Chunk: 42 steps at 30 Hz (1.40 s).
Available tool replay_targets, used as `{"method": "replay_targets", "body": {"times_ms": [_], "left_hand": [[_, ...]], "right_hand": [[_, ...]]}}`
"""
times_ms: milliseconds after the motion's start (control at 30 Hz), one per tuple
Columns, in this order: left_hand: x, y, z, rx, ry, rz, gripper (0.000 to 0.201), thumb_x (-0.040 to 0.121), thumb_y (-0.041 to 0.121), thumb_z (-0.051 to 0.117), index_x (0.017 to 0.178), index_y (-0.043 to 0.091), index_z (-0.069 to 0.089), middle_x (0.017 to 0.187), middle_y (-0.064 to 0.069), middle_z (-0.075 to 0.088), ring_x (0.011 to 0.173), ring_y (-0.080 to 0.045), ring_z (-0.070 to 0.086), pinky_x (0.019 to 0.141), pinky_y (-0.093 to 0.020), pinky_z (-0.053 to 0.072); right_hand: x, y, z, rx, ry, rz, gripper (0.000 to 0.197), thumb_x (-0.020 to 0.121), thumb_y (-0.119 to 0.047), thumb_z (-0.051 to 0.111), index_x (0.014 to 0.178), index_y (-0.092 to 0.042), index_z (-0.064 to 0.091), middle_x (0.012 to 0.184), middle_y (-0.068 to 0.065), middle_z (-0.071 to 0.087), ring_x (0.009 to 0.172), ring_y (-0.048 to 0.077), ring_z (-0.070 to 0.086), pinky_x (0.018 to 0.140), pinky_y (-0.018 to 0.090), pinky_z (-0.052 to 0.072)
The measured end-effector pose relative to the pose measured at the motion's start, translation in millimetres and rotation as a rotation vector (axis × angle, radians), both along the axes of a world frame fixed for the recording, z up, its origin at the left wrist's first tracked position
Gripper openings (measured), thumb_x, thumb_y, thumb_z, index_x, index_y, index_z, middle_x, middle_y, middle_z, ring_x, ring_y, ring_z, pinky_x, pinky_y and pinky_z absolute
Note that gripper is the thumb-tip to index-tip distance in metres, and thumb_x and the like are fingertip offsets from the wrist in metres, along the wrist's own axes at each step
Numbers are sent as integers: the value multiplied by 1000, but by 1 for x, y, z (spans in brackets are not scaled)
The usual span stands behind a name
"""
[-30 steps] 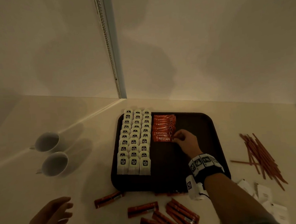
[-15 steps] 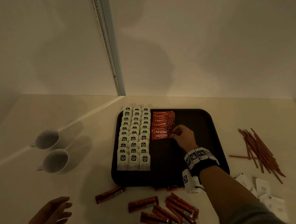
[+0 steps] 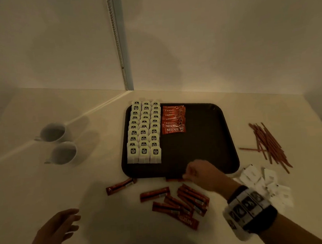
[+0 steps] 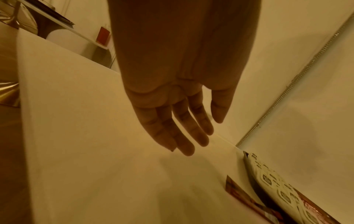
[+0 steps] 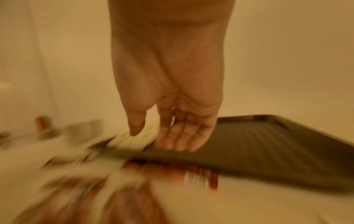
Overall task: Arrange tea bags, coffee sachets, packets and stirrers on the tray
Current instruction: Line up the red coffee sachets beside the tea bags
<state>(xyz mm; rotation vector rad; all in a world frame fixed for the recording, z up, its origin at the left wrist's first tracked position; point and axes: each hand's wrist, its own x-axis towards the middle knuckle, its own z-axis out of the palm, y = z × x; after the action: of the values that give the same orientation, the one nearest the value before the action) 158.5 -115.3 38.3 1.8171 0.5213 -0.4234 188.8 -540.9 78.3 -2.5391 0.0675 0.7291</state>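
A dark tray (image 3: 204, 141) lies on the pale table. Its left side holds three columns of white tea bags (image 3: 144, 132), and a stack of red coffee sachets (image 3: 173, 119) lies beside them. My right hand (image 3: 195, 171) hovers over the tray's near edge, fingers relaxed and empty, as the blurred right wrist view (image 5: 172, 136) also shows. Several loose coffee sachets (image 3: 182, 201) lie on the table just below it. My left hand (image 3: 59, 228) hangs open at the near left, holding nothing (image 4: 184, 128).
Two white cups (image 3: 57, 143) stand to the left of the tray. Brown stirrers (image 3: 269, 143) lie in a loose heap at the right, with white packets (image 3: 263, 181) in front of them. A wall corner rises behind the tray.
My right hand let go of the sachet stack on the tray and pulled back toward me to the tray's near edge. The left hand stayed where it was.
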Motion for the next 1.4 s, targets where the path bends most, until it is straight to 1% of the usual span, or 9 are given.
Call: {"method": "replay_targets", "body": {"times_ms": [67, 167, 267, 400, 567, 700, 1000, 1300, 1400], "left_hand": [[-8, 5, -4, 8, 12, -13, 19, 95, 1, 48, 94, 9, 65, 93, -19, 67, 81, -34, 60, 72, -35, 45], [-17, 10, -9, 10, 31, -20, 19, 96, 3, 48, 95, 8, 66, 94, -19, 68, 81, -34, 60, 72, -35, 45], [-23, 15, -9, 5, 39, -37, 18, 95, 2, 48, 95, 7, 65, 92, -18, 67, 78, -33, 60, 70, -33, 44], [-25, 24, -10, 4, 47, -55, 17, 95, 1, 48, 97, 6, 65, 92, -18, 67, 76, -31, 60, 70, -32, 44], [-26, 32, -9, 2, 53, -69, 19, 96, 1, 46, 97, 7, 64, 91, -17, 66, 79, -33, 59, 70, -34, 44], [-26, 34, -6, -1, 50, -83, 19, 96, 1, 46, 98, 6, 64, 92, -18, 66, 80, -34, 59, 71, -35, 44], [-16, 26, 11, -5, -43, -125, 18, 95, 2, 48, 97, 8, 65, 92, -16, 67, 80, -34, 60, 72, -35, 45], [-6, 9, 10, -37, -93, -137, 19, 94, 2, 49, 95, 10, 66, 92, -16, 69, 79, -34, 62, 73, -36, 47], [-1, 0, 14, -34, -102, -145, 20, 95, 2, 49, 93, 12, 66, 94, -19, 68, 79, -34, 63, 72, -36, 47]], "right_hand": [[-33, 7, -16, -167, -1, 17, 52, 82, -61, 54, 117, -23, 50, 115, -5, 47, 104, 12, 46, 92, 27, 44], [-67, 19, -33, -258, 57, -30, 105, 63, -78, 58, 143, -21, 22, 143, 2, 27, 128, 21, 30, 106, 40, 35], [-77, 31, -39, -350, 115, -38, 125, 56, -82, 59, 149, -17, 4, 151, 8, 13, 136, 28, 20, 108, 50, 31], [-82, 40, -44, -354, 50, -36, 100, 72, -69, 59, 145, -18, 16, 142, 5, 23, 128, 25, 28, 102, 48, 38], [-89, 47, -51, -288, -34, -36, 57, 94, -45, 46, 140, -17, 27, 137, 4, 32, 122, 21, 34, 102, 40, 36], [-90, 53, -53, -270, -104, -17, 36, 99, -25, 38, 133, -13, 35, 132, 6, 38, 114, 19, 39, 97, 31, 40], [-86, 55, -50, -244, -72, -40, 40, 97, -16, 43, 135, -10, 34, 131, 7, 42, 114, 19, 43, 99, 30, 41], [-79, 56, -45, -337, -70, 86, 38, 99, -32, 39, 130, -11, 38, 123, 9, 45, 103, 20, 49, 88, 28, 45], [-67, 52, -30, -250, 31, 45, 34, 99, -29, 38, 128, -11, 38, 117, 9, 50, 93, 18, 53, 82, 28, 47]]}}
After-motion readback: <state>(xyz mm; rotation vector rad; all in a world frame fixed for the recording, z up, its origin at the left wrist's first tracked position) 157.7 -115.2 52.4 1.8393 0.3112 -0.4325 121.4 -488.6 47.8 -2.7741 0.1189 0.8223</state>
